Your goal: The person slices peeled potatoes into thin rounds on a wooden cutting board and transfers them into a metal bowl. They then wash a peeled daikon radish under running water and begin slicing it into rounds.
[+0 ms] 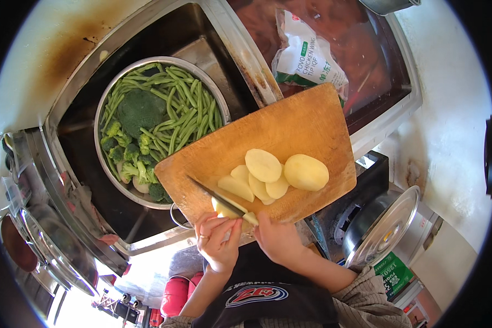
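A wooden cutting board (303,123) lies across the edges of two sinks. My right hand (276,238) grips a knife (215,194) whose blade angles up to the left across the near part of the board. The handle is hidden in the fist. With its fingertips my left hand (219,235) holds a piece of peeled potato (222,208) against the blade. A small piece of potato (251,218) is beside the blade near the right hand. Several potato slices (263,165) overlap mid-board, touching or next to a whole peeled potato (306,172).
A metal basin (99,164) of green beans and broccoli stands in the left sink (205,49). The right sink (377,49) holds reddish liquid and a plastic bag of frozen chicken wing tips (307,53). A lidded pot (373,229) stands at the right, stacked metal lids (57,246) at the left.
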`<state>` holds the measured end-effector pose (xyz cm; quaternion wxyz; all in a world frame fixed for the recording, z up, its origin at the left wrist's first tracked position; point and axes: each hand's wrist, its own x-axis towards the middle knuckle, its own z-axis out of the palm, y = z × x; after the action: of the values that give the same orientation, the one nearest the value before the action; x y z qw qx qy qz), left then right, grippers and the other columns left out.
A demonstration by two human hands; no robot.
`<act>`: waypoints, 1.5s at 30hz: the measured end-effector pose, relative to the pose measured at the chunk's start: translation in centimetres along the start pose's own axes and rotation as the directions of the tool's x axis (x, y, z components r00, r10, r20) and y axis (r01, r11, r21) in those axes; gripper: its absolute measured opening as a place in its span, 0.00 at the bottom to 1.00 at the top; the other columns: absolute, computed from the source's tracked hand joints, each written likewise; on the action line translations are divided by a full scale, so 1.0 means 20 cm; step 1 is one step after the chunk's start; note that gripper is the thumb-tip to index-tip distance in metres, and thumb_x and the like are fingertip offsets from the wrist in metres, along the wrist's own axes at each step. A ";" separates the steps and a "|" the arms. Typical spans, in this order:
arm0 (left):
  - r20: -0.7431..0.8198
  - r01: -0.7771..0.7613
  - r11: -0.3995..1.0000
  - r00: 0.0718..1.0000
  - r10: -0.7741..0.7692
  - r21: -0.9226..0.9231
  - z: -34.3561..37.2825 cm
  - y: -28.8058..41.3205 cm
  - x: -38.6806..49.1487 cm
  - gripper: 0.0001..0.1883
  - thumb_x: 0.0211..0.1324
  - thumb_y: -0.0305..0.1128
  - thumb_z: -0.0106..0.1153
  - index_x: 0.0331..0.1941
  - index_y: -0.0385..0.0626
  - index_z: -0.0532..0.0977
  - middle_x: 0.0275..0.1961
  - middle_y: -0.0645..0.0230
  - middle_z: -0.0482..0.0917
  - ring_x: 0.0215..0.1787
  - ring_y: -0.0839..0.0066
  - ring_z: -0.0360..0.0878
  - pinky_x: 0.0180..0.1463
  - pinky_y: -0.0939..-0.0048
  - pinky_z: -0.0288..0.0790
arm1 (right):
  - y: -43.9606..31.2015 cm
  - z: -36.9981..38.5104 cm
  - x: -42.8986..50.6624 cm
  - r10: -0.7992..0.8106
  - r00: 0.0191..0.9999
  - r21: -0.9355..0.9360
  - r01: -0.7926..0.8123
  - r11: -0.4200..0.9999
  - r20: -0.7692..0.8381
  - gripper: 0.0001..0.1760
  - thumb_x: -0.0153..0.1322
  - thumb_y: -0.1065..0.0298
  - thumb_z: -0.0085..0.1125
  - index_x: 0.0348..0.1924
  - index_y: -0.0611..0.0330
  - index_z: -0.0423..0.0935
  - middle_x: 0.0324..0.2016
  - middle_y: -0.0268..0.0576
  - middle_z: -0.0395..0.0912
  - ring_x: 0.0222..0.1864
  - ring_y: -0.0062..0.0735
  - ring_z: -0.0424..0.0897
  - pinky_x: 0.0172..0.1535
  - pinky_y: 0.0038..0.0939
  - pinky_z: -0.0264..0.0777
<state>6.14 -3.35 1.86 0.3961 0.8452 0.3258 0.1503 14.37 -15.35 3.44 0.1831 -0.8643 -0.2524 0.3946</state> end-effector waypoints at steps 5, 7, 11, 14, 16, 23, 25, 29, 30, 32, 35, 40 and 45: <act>0.004 0.013 1.000 1.000 -0.013 -0.008 -0.01 -0.01 0.00 0.11 0.37 0.21 0.73 0.28 0.47 0.82 0.34 0.72 0.79 0.44 0.63 0.76 0.47 0.65 0.72 | 0.03 -0.08 -0.05 0.006 0.996 0.031 -0.009 0.999 0.094 0.12 0.70 0.65 0.54 0.37 0.62 0.63 0.22 0.52 0.77 0.20 0.56 0.79 0.23 0.49 0.73; 0.001 0.023 1.000 1.000 -0.023 -0.016 -0.01 -0.01 -0.01 0.11 0.36 0.20 0.72 0.28 0.46 0.82 0.35 0.71 0.79 0.45 0.63 0.76 0.47 0.65 0.72 | 0.01 -0.15 -0.12 -0.034 0.992 -0.008 0.035 0.999 0.122 0.12 0.70 0.65 0.55 0.36 0.62 0.63 0.21 0.51 0.77 0.19 0.54 0.78 0.22 0.47 0.73; 0.007 0.013 1.000 1.000 -0.012 -0.020 -0.01 -0.03 -0.01 0.12 0.34 0.19 0.71 0.28 0.45 0.81 0.36 0.70 0.79 0.45 0.62 0.76 0.47 0.64 0.72 | -0.03 -0.19 -0.19 -0.037 0.991 -0.059 0.045 0.997 0.127 0.12 0.69 0.65 0.56 0.35 0.61 0.64 0.21 0.49 0.78 0.17 0.50 0.78 0.21 0.44 0.73; 0.013 0.009 1.000 1.000 -0.009 -0.017 -0.01 -0.03 -0.01 0.11 0.36 0.20 0.72 0.28 0.45 0.81 0.36 0.70 0.79 0.44 0.62 0.76 0.47 0.64 0.72 | -0.03 -0.12 -0.14 -0.034 0.994 -0.110 0.046 0.993 0.106 0.12 0.69 0.64 0.56 0.34 0.61 0.64 0.21 0.49 0.78 0.17 0.47 0.79 0.20 0.43 0.73; 0.012 0.005 1.000 1.000 -0.005 -0.027 -0.01 -0.03 -0.01 0.10 0.38 0.21 0.72 0.28 0.45 0.82 0.36 0.70 0.79 0.44 0.63 0.76 0.47 0.64 0.72 | -0.02 -0.03 -0.07 -0.050 0.998 -0.135 0.054 0.989 0.031 0.12 0.69 0.64 0.56 0.35 0.61 0.64 0.20 0.49 0.78 0.17 0.47 0.79 0.21 0.44 0.73; 0.011 0.016 1.000 1.000 -0.016 -0.026 -0.02 -0.02 -0.01 0.10 0.38 0.22 0.73 0.28 0.46 0.82 0.36 0.70 0.80 0.45 0.63 0.76 0.47 0.65 0.73 | 0.01 -0.06 -0.05 0.032 0.997 0.031 -0.034 0.999 0.070 0.13 0.70 0.64 0.55 0.35 0.62 0.63 0.18 0.52 0.76 0.18 0.55 0.78 0.23 0.48 0.74; 0.022 0.021 1.000 1.000 -0.021 -0.016 -0.02 -0.03 -0.01 0.11 0.38 0.22 0.73 0.28 0.46 0.82 0.36 0.70 0.80 0.45 0.63 0.77 0.47 0.65 0.73 | -0.01 -0.13 -0.12 -0.004 0.991 0.010 0.003 1.000 0.135 0.12 0.70 0.65 0.55 0.35 0.62 0.63 0.18 0.53 0.76 0.18 0.57 0.77 0.23 0.49 0.74; 0.021 0.013 0.999 1.000 -0.012 -0.029 -0.01 -0.04 -0.02 0.11 0.38 0.21 0.72 0.28 0.45 0.81 0.36 0.70 0.80 0.45 0.63 0.77 0.48 0.65 0.73 | -0.05 -0.20 -0.21 -0.009 0.990 -0.015 0.011 1.000 0.141 0.12 0.69 0.65 0.56 0.35 0.62 0.63 0.19 0.52 0.77 0.17 0.54 0.78 0.22 0.47 0.74; 0.020 0.011 0.999 1.000 -0.010 -0.034 -0.01 -0.04 -0.02 0.11 0.38 0.21 0.72 0.28 0.45 0.81 0.36 0.70 0.80 0.45 0.63 0.76 0.48 0.65 0.73 | -0.05 -0.19 -0.21 -0.006 0.990 -0.028 0.010 1.000 0.139 0.12 0.69 0.65 0.56 0.35 0.62 0.63 0.19 0.52 0.77 0.18 0.53 0.78 0.22 0.46 0.74; 0.019 0.009 0.999 1.000 -0.009 -0.038 -0.01 -0.04 -0.02 0.11 0.38 0.21 0.72 0.28 0.45 0.81 0.36 0.69 0.80 0.45 0.63 0.76 0.48 0.64 0.72 | -0.04 -0.14 -0.18 -0.013 0.991 -0.052 0.020 0.998 0.130 0.13 0.69 0.65 0.56 0.36 0.63 0.63 0.19 0.51 0.77 0.18 0.52 0.79 0.21 0.45 0.74; 0.023 -0.002 0.999 1.000 0.003 -0.049 -0.01 -0.05 -0.01 0.10 0.38 0.22 0.73 0.28 0.45 0.81 0.36 0.69 0.80 0.45 0.62 0.76 0.48 0.64 0.72 | -0.03 -0.02 -0.08 -0.041 0.995 -0.081 0.048 0.996 0.087 0.13 0.69 0.65 0.55 0.38 0.63 0.64 0.19 0.51 0.77 0.19 0.51 0.80 0.21 0.44 0.74; 0.016 0.014 0.997 1.000 -0.012 -0.075 -0.02 -0.06 -0.02 0.10 0.38 0.22 0.73 0.28 0.45 0.81 0.36 0.70 0.80 0.45 0.62 0.76 0.48 0.64 0.72 | -0.01 -0.01 -0.04 0.098 0.994 0.103 -0.102 0.989 0.040 0.13 0.71 0.65 0.55 0.37 0.64 0.63 0.15 0.54 0.76 0.18 0.58 0.77 0.23 0.52 0.70; 0.008 0.024 0.997 1.000 -0.024 -0.070 0.00 -0.06 -0.03 0.11 0.38 0.21 0.72 0.28 0.45 0.81 0.36 0.69 0.80 0.46 0.62 0.76 0.49 0.64 0.72 | -0.05 -0.19 -0.21 0.077 0.972 0.051 -0.091 0.995 0.221 0.12 0.71 0.65 0.53 0.37 0.63 0.62 0.21 0.54 0.78 0.20 0.59 0.78 0.25 0.52 0.73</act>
<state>5.03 -3.13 0.93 0.4285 0.8273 0.3290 0.1540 14.60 -17.47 8.70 0.1636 -0.8197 -0.2221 0.5020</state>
